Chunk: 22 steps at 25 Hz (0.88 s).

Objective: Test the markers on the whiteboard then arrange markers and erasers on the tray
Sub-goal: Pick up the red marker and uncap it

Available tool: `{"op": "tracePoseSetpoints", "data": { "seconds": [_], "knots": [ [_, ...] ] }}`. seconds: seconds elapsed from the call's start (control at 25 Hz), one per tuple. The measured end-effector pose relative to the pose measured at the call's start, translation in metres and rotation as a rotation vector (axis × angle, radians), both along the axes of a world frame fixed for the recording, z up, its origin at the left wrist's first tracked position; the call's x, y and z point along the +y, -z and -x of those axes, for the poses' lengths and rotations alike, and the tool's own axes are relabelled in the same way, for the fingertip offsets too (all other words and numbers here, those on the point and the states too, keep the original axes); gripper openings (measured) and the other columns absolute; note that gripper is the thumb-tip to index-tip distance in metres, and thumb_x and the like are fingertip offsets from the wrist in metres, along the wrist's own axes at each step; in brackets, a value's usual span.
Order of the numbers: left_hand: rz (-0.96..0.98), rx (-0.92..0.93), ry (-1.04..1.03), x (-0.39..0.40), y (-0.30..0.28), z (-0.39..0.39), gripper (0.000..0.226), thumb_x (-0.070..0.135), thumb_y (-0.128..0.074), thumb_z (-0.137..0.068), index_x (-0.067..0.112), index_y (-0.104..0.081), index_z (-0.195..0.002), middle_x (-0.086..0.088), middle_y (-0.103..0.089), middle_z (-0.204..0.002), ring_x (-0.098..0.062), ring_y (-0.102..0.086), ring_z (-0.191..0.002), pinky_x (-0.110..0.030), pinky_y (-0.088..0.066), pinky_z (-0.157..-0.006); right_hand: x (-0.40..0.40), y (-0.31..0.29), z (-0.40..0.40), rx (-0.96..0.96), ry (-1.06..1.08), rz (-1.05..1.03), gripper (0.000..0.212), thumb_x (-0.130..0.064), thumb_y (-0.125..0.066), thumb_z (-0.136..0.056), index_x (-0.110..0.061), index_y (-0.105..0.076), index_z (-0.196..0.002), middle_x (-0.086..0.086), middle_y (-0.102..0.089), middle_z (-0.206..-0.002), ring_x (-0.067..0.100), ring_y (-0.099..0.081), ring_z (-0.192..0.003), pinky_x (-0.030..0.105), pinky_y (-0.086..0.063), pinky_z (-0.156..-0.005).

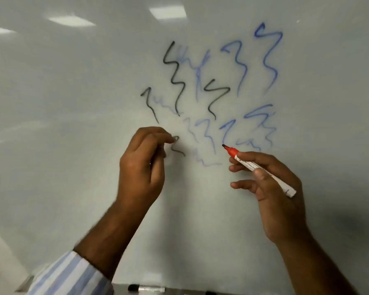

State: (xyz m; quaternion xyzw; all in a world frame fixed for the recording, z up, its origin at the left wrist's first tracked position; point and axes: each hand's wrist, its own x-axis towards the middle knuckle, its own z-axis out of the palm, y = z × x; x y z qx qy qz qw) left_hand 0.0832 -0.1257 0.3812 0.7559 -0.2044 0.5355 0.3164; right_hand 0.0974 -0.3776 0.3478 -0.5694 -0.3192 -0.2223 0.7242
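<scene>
- Our right hand (271, 184) pinches the uncapped red marker (258, 168) between thumb and fingers, tip at the whiteboard (73, 103) near its lower middle, beside the blue squiggles (264, 60).
- Our left hand (143, 162) has its fingers curled, fingertips (172, 140) at a dark squiggle (177, 150); whether they pinch the cap, we cannot tell.
- Risk: the tip looks dark rather than red, so the test stroke may come out muddy or faint and we could misjudge the marker.
- Risk: the left fingertips could smear the dark mark.
- Hard to see: the tray (179, 289) along the board's bottom edge is mostly cut off; only a black-capped marker (146, 288) lies there, blurred. No erasers show.
</scene>
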Motion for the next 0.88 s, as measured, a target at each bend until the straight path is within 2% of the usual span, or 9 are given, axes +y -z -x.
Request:
{"op": "tracePoseSetpoints", "data": {
  "seconds": [0.08,0.16,0.24,0.36,0.48,0.56,0.68,0.76,0.88],
  "knots": [
    [0.013,-0.076,-0.023,0.016,-0.038,-0.005,0.033,-0.007,-0.045,-0.096,0.004,-0.072,-0.110,0.004,-0.059,-0.118,-0.024,-0.065,-0.093,-0.046,-0.056,-0.064,0.015,-0.025,0.000,-0.116,0.069,0.035,0.031,-0.021,-0.047,-0.106,-0.017,-0.077,-0.115,0.009,-0.075,-0.119,0.036,-0.072,-0.107,0.048,-0.065,-0.076],
    [0.004,-0.143,-0.045,0.032,-0.073,-0.010,0.029,-0.006,-0.050,-0.101,0.004,-0.073,-0.114,0.002,-0.058,-0.123,-0.024,-0.065,-0.104,-0.048,-0.059,-0.067,0.029,-0.045,-0.002,-0.209,0.131,0.066,0.031,-0.013,-0.047,-0.107,-0.013,-0.074,-0.120,0.005,-0.075,-0.118,0.034,-0.073,-0.108,0.049,-0.065,-0.079],
    [-0.043,-0.222,-0.079,0.045,-0.107,-0.014,0.029,-0.003,-0.048,-0.103,0.003,-0.072,-0.119,-0.005,-0.057,-0.130,-0.025,-0.065,-0.114,-0.046,-0.061,-0.079,0.041,-0.063,-0.004,-0.266,0.190,0.069,0.031,-0.007,-0.055,-0.101,-0.014,-0.072,-0.126,0.001,-0.076,-0.118,0.029,-0.075,-0.107,0.043,-0.065,-0.081],
    [-0.165,-0.324,-0.223,0.069,-0.156,-0.029,0.032,0.000,-0.047,-0.105,0.002,-0.070,-0.126,-0.016,-0.055,-0.144,-0.025,-0.059,-0.133,-0.032,-0.054,-0.102,0.054,-0.092,-0.010,-0.472,0.416,0.153,0.029,-0.003,-0.067,-0.092,-0.010,-0.075,-0.118,-0.001,-0.076,-0.111,0.020,-0.075,-0.098,0.035,-0.063,-0.077],
    [-0.258,-0.333,-0.382,0.097,-0.196,-0.051,0.042,0.007,-0.042,-0.106,0.007,-0.063,-0.142,-0.016,-0.045,-0.160,-0.030,-0.047,-0.148,-0.038,-0.047,-0.116,0.065,-0.136,-0.020,-0.737,0.654,0.215,0.023,-0.003,-0.070,-0.091,-0.003,-0.078,-0.112,0.006,-0.075,-0.104,0.017,-0.071,-0.091,0.027,-0.057,-0.079],
    [-0.320,-0.341,-0.449,0.109,-0.205,-0.064,0.050,0.008,-0.040,-0.106,0.009,-0.051,-0.155,-0.015,-0.038,-0.167,-0.031,-0.037,-0.155,-0.043,-0.041,-0.122,0.070,-0.169,-0.033,-0.841,0.797,0.215,0.022,-0.004,-0.070,-0.092,-0.001,-0.078,-0.113,0.008,-0.075,-0.102,0.018,-0.069,-0.089,0.024,-0.055,-0.081],
    [-0.369,-0.353,-0.494,0.113,-0.205,-0.072,0.064,0.005,-0.043,-0.100,0.011,-0.037,-0.163,-0.009,-0.029,-0.173,-0.026,-0.025,-0.161,-0.042,-0.027,-0.130,0.073,-0.205,-0.053,-0.883,0.917,0.265,0.023,-0.007,-0.069,-0.090,-0.002,-0.078,-0.110,0.008,-0.073,-0.097,0.019,-0.066,-0.081,0.021,-0.051,-0.075],
    [-0.372,-0.318,-0.532,0.113,-0.208,-0.072,0.068,0.012,-0.042,-0.100,0.018,-0.030,-0.166,-0.004,-0.022,-0.176,-0.022,-0.016,-0.164,-0.049,-0.013,-0.133,0.073,-0.209,-0.060,-0.911,0.956,0.337,0.020,-0.008,-0.067,-0.090,-0.002,-0.079,-0.106,0.008,-0.071,-0.092,0.020,-0.064,-0.073,0.019,-0.047,-0.069],
    [-0.319,-0.255,-0.608,0.114,-0.208,-0.072,0.065,0.024,-0.036,-0.104,0.030,-0.024,-0.168,0.004,-0.016,-0.177,-0.019,-0.006,-0.165,-0.060,0.000,-0.131,0.064,-0.207,-0.056,-0.851,0.941,0.272,0.015,-0.006,-0.069,-0.085,-0.005,-0.080,-0.095,0.006,-0.071,-0.083,0.019,-0.063,-0.068,0.022,-0.045,-0.064]
  ]
}}
